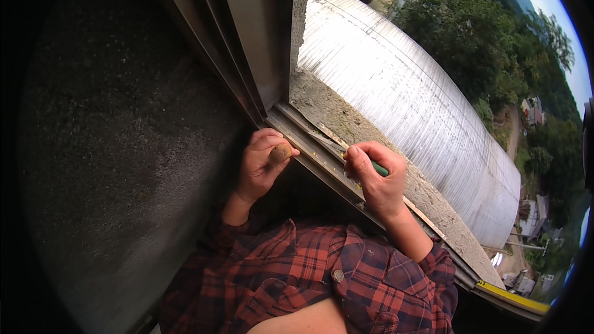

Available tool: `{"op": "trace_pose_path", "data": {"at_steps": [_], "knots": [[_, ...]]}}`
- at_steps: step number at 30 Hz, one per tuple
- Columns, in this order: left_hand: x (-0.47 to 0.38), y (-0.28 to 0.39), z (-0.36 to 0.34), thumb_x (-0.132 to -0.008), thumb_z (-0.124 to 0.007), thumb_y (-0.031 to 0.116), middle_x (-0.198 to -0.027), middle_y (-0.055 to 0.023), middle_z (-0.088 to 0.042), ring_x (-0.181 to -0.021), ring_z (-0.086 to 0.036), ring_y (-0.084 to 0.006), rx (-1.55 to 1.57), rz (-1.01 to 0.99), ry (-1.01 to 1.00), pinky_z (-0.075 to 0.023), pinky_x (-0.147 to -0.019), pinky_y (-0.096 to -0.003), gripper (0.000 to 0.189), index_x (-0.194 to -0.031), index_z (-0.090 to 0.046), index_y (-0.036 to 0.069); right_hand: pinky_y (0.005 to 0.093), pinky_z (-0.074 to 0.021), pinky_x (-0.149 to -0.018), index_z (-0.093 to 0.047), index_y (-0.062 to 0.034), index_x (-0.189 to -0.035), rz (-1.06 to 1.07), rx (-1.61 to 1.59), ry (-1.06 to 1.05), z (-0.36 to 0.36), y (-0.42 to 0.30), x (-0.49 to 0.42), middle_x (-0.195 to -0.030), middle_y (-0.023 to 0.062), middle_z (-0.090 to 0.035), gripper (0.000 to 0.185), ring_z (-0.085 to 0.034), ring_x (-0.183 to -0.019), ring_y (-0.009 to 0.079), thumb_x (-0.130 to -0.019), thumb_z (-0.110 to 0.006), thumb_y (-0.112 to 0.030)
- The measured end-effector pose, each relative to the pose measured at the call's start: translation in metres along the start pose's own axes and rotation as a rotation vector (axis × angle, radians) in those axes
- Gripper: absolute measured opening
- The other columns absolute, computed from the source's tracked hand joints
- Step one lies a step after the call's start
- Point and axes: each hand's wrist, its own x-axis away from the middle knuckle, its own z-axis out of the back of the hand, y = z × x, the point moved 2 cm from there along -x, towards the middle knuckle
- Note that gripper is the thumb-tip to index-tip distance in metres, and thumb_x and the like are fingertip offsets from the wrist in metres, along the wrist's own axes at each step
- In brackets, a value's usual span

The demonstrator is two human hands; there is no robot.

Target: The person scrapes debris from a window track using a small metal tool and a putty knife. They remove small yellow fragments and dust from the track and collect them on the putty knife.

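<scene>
My right hand (378,171) grips a knife-like tool by its green handle (380,169). Its narrow metal blade (328,142) points up and left, over the channel of a metal window sill track (320,153). In my left hand (262,162) is a brown object with a rounded end (280,152), seen nearly end-on; it looks like a wooden handle, and its other end is hidden. The left fingertips are at the track's inner edge. Small yellow bits (314,153) lie in the track near both hands.
A metal window frame (253,32) rises beyond my hands. Outside the track runs a rough concrete ledge (343,113), above a large ribbed roof (394,83). A dark wall (120,125) is at left. A yellow strip (513,294) lies along the track at lower right.
</scene>
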Motion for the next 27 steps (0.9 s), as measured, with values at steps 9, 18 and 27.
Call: {"op": "trace_pose_path", "data": {"at_steps": [9, 18, 27], "knots": [[-0.004, 0.003, 0.000, -0.087, -0.069, 0.015, -0.093, -0.0034, -0.067, -0.099, -0.056, -0.0249, -0.055, -0.073, 0.004, -0.0442, -0.090, -0.0343, 0.012, -0.091, -0.075, 0.006, 0.0261, -0.0487, -0.061, -0.069, 0.0028, -0.087, -0.025, 0.063, -0.043, -0.014, 0.015, -0.037, -0.074, 0.0087, -0.066, 0.016, -0.062, -0.066, 0.0131, -0.092, -0.065, -0.012], [-0.002, 0.002, 0.000, -0.086, -0.070, 0.017, -0.093, -0.0033, -0.067, -0.098, -0.056, -0.0247, -0.028, -0.071, 0.024, -0.0447, -0.088, -0.0337, 0.013, -0.090, -0.074, 0.006, 0.0300, -0.0477, -0.059, -0.068, 0.0034, -0.079, -0.163, 0.308, -0.015, 0.054, -0.008, 0.022, -0.068, 0.0106, -0.066, 0.015, -0.061, -0.061, 0.0178, -0.086, -0.067, -0.009], [-0.003, 0.004, 0.003, -0.086, -0.071, 0.017, -0.092, -0.0026, -0.068, -0.098, -0.056, -0.0243, -0.028, -0.059, 0.017, -0.0446, -0.087, -0.0331, 0.013, -0.090, -0.074, 0.006, 0.0288, -0.0503, -0.063, -0.069, 0.0033, -0.080, -0.044, 0.245, 0.030, 0.021, -0.030, 0.007, -0.072, 0.0111, -0.068, 0.011, -0.066, -0.066, 0.0186, -0.086, -0.067, -0.006]]}}
